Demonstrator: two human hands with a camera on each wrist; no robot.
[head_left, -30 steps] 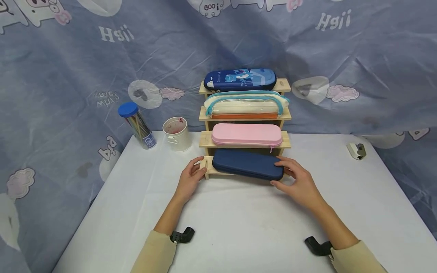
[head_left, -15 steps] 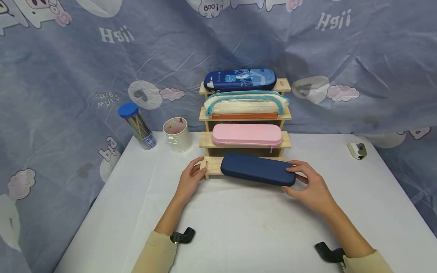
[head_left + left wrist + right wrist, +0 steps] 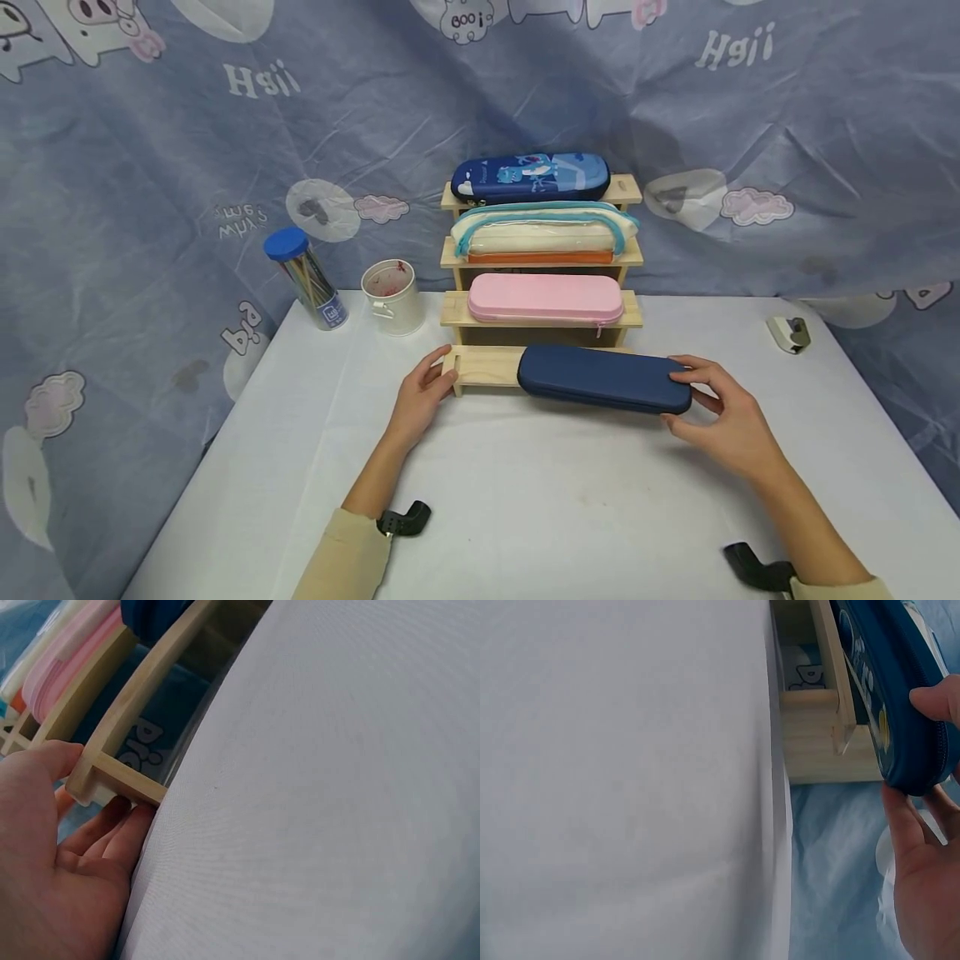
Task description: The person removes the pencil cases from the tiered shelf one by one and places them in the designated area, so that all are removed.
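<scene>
Right hand pinches the right end of a dark blue case, thumb at the near lower edge and the other fingers on top and round the end; the right wrist view shows the zip between them. Case lies at a slant, right end nearer the person; its left part is over the lowest shelf of a stepped wooden rack, its right end out past that shelf. Contact between case and shelf: cannot tell. Left hand grips the left end of the same shelf, thumb at the corner, remaining fingers bent behind the end piece. Tiers above, going up: pink case with zip pull hanging at right; cream pouch edged in teal, orange along its base; blue printed case on top. Left of rack on the white table: white bucket, upright, reddish marks inside; just beside it, a jar of thin sticks, blue lid on. Far right: small white-and-green object. Printed blue-grey cloth hangs behind.
</scene>
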